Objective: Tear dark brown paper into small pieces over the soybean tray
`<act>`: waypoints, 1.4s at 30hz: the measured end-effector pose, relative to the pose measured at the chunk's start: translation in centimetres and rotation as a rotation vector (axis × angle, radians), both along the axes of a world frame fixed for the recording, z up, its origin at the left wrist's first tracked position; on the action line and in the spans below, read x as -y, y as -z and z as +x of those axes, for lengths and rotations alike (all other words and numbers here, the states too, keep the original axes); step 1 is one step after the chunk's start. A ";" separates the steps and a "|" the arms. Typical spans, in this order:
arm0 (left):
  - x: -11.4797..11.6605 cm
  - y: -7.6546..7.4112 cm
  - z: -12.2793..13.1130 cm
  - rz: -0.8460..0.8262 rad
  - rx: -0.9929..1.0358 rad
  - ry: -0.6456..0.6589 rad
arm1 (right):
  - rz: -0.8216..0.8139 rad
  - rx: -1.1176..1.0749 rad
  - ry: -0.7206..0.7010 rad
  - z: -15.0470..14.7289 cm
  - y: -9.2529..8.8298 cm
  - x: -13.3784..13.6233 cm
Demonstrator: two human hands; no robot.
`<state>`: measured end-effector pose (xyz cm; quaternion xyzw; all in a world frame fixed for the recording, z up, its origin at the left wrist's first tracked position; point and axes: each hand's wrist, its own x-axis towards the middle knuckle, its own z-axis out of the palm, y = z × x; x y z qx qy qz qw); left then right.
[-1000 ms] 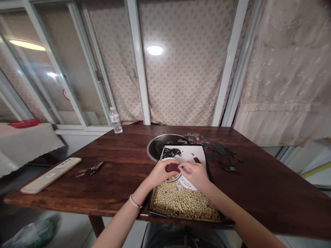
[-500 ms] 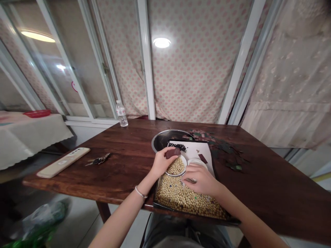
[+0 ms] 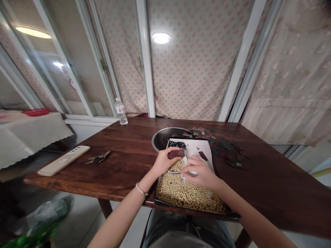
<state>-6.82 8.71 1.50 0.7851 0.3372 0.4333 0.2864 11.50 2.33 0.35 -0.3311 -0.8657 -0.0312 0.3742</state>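
My left hand [image 3: 165, 161] is closed on a small dark reddish-brown pouch [image 3: 176, 154], held over a white bowl [image 3: 186, 162] of pale yellow beans [image 3: 177, 166]. My right hand [image 3: 200, 172] is just to the right, its fingers closed around a shiny spoon [image 3: 192, 173] whose handle is hidden. The bowl sits in a black-edged tray [image 3: 161, 201], where a layer of the same beans [image 3: 190, 194] covers the near half, with a few coloured bits among them. Behind my right hand, a second white dish [image 3: 204, 158] is mostly covered.
Small black pieces [image 3: 178, 144] and a flat brown piece [image 3: 203, 156] lie in the tray's far part. A round dark plate [image 3: 161, 138] is behind it. Green and reddish pieces [image 3: 227, 146] are scattered right. Keys [image 3: 98, 157], a phone [image 3: 64, 160] and a bottle [image 3: 121, 112] stand left.
The brown pouch has shifted slightly right and tilted in my left hand. My right hand has turned the spoon, so its bowl now shows shiny beside the bean bowl.
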 end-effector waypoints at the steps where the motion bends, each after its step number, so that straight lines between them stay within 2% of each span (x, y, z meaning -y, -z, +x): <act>1: 0.1 -0.1 0.0 -0.005 -0.027 0.063 | 0.011 -0.128 0.047 0.2 -0.1 -0.1; 3: 0.4 -0.4 0.0 -0.013 -0.083 0.183 | 0.052 -0.299 0.138 0.4 0.0 -0.5; 6: 0.4 -0.6 0.0 -0.011 -0.128 0.253 | 0.067 -0.310 0.165 0.3 0.4 -1.2; 9: 0.4 -0.6 0.0 0.004 -0.143 0.267 | 0.059 -0.258 0.175 0.2 1.0 -1.7; 13: 0.5 -0.5 0.1 0.003 -0.135 0.270 | 0.095 -0.253 0.267 0.2 1.4 -1.6; 18: 0.5 -0.4 0.0 0.002 -0.138 0.257 | 0.089 -0.195 0.195 0.1 1.1 -1.4; 23: 0.5 -0.4 0.0 -0.010 -0.113 0.266 | 0.085 -0.276 0.263 0.2 1.2 -1.7; 29: 0.4 -0.2 0.2 0.000 -0.069 0.160 | 0.091 -0.303 0.275 0.3 0.7 -1.2; 32: 0.3 -0.1 0.2 0.016 -0.021 0.023 | -0.032 -0.336 0.239 0.7 0.1 -0.6; 34: 0.1 0.0 0.1 0.039 0.001 -0.058 | -0.142 -0.253 0.151 1.0 -0.1 -0.3; 37: -0.1 0.1 0.0 0.067 0.000 -0.104 | -0.223 -0.008 0.008 1.5 0.0 -0.1; 39: -0.2 0.2 0.0 0.077 -0.007 -0.105 | -0.239 0.127 -0.040 1.7 0.2 -0.1; 42: -0.2 0.3 0.0 0.081 -0.011 -0.098 | -0.265 0.202 -0.057 1.8 0.4 -0.1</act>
